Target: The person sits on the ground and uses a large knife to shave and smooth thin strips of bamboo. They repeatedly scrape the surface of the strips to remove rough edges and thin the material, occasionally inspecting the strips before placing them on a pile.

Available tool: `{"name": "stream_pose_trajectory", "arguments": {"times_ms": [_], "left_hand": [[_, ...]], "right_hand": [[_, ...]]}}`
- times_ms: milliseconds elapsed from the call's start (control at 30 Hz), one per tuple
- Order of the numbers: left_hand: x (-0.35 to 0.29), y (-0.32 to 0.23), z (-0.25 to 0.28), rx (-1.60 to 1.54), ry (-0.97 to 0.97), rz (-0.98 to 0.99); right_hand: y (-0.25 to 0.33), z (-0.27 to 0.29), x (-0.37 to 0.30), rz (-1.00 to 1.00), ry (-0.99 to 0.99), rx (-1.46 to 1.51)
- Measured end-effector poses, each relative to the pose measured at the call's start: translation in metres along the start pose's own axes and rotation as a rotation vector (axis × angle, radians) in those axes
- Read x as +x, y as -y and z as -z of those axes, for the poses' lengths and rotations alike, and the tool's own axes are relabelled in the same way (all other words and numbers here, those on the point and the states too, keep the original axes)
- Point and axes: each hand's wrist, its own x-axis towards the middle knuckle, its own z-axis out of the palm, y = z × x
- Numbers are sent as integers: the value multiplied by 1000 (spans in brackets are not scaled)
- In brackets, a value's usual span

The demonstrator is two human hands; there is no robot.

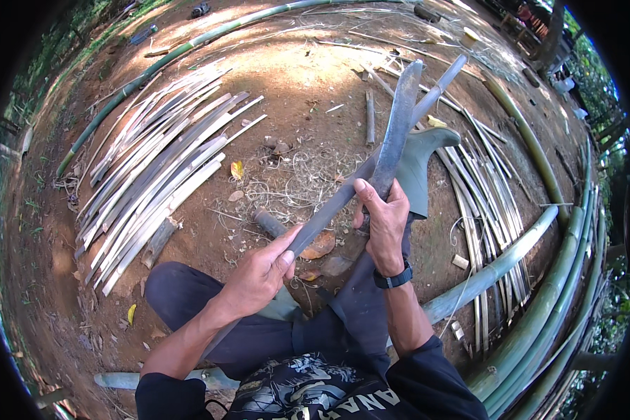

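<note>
A long grey-brown bamboo strip (327, 212) slants across my lap, far end up and to the right. My left hand (259, 276) is closed round its lower part, thumb on top. In my right hand (387, 224) is a machete (400, 126), its dark blade pointing away from me and crossing over the strip. The machete's handle is mostly hidden by my fingers, and the blade's base lies against or just above the strip. Past my right hand shows a green rubber boot (414, 164) on my outstretched leg.
Split bamboo strips lie in a pile (164, 175) at left and another pile (486, 210) at right. Thick green bamboo poles (539, 315) line the right side. Under me runs a bamboo pole (497, 264). Curly shavings (294, 185) and a short bamboo piece (268, 222) litter the dirt.
</note>
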Motion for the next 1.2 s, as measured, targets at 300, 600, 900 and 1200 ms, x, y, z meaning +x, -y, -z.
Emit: {"name": "stream_pose_trajectory", "arguments": {"times_ms": [300, 600, 900, 1200], "left_hand": [[-48, 37, 19, -30, -130, 251], [-102, 42, 10, -39, -215, 390], [-96, 25, 32, 66, -338, 269], [-92, 12, 36, -32, -202, 352]], "right_hand": [[-10, -1, 17, -33, -145, 37], [-4, 14, 34, -8, -132, -12], [18, 80, 29, -12, -31, -347], [30, 82, 44, 40, -15, -467]]}}
